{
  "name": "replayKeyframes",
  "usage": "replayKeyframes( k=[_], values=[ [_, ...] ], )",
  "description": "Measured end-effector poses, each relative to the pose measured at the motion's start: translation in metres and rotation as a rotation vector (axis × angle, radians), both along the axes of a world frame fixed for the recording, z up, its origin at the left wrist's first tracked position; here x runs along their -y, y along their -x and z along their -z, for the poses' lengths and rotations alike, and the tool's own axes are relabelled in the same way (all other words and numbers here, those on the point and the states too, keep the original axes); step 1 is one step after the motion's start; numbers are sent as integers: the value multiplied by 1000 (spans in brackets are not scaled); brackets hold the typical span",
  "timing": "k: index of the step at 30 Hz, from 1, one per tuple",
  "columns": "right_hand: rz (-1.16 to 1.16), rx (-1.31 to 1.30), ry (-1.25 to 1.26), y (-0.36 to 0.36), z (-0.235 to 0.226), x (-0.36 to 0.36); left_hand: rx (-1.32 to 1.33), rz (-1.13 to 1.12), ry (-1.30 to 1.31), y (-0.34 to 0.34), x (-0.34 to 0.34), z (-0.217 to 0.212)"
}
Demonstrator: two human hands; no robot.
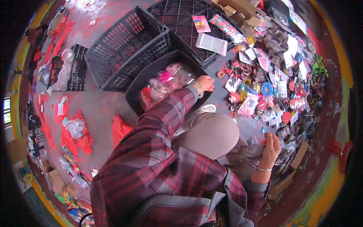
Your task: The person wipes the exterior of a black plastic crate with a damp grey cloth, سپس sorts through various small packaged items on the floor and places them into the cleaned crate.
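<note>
My left hand [205, 83] is curled closed over the right rim of a dark bin [134, 90]; what its fingers hold, if anything, is hidden. Inside the bin lie clear plastic packets [166, 81] with pink, red and white contents. My right hand [270, 149] hovers by my knee at the near edge of a big pile of small goods [280, 98], its thumb and fingers pinched together. A small blue bit [263, 129] shows just beyond those fingertips, and I cannot tell whether they touch it.
Behind the bin stand an empty black plastic crate [130, 49] and an upturned crate [177, 19] bearing a pink card [200, 24], clear sleeves [211, 44] and a beaded packet [227, 28]. A cardboard box [242, 9] sits at the far right. Red sheeting [120, 128] lies left.
</note>
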State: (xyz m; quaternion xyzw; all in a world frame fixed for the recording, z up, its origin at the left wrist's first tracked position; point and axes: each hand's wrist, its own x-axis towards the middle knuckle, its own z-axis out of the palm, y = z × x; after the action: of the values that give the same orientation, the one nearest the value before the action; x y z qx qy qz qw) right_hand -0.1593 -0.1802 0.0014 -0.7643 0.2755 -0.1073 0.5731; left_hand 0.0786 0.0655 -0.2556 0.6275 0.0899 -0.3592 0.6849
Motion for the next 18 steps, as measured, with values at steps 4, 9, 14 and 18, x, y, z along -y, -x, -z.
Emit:
replayKeyframes(
  k=[4,9,14,18],
  values=[
    [47,-60,118,-6,-9,-9,827,-166,-742,-32,-73,-79],
    [74,-117,156,-9,-14,-3,720,-233,-1481,-44,-250,-145],
    [112,-61,42,-12,-13,-4,554,227,-1452,-39,-394,-65],
    [211,9,-186,-6,-26,7,619,422,-1478,-27,-369,-65]
  ],
)
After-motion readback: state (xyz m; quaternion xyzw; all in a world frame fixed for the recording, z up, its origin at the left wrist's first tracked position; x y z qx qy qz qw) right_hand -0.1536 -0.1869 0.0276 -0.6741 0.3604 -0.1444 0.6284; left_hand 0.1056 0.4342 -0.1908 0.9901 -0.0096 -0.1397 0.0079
